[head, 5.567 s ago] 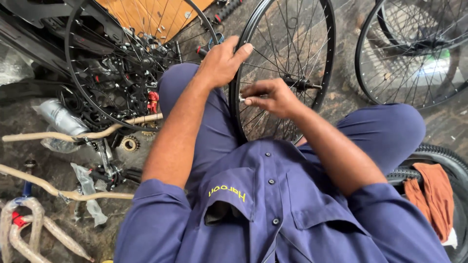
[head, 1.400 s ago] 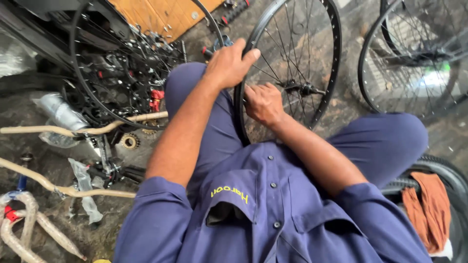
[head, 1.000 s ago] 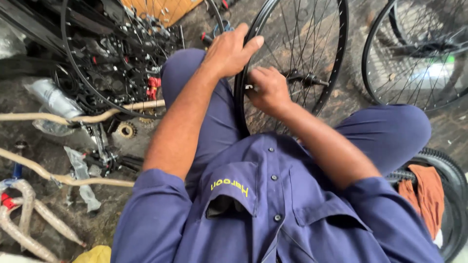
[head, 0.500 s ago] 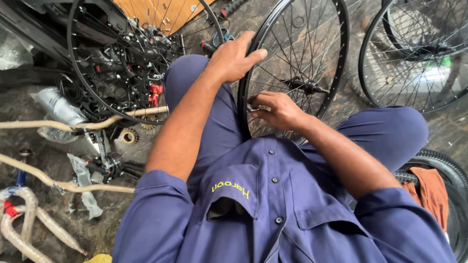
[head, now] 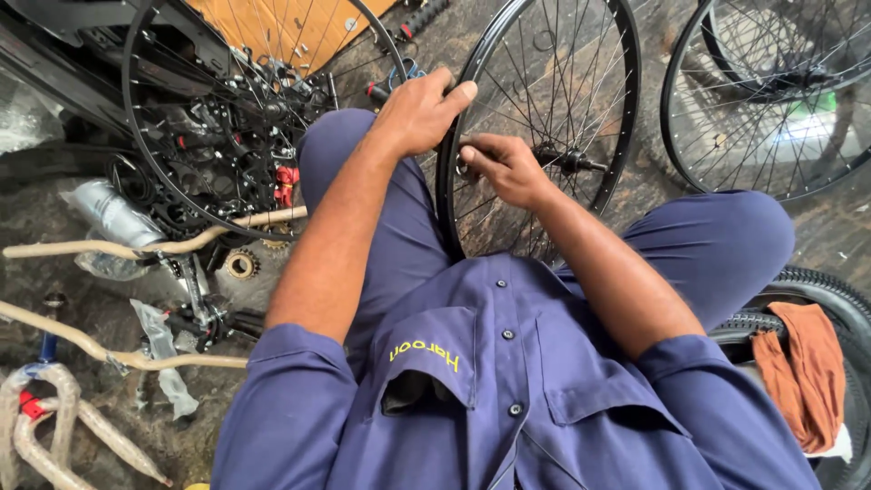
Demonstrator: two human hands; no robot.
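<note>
The black spoked wheel (head: 544, 136) is standing upright between the person's knees, the left hand (head: 419, 113) clamping its smooth rim. Just inside that grip, the right hand (head: 506, 168), having climbed back up from lower spokes, is pinching a thin wire spoke near the rim. Beyond, another wheel (head: 771, 100) and an orange rag (head: 803, 372) are lying.

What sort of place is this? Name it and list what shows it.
Most likely a bicycle repair workshop. The left hand steadies a spoked bicycle wheel held between the knees; more wheels, a tyre and sprockets lie around on the floor.
</note>
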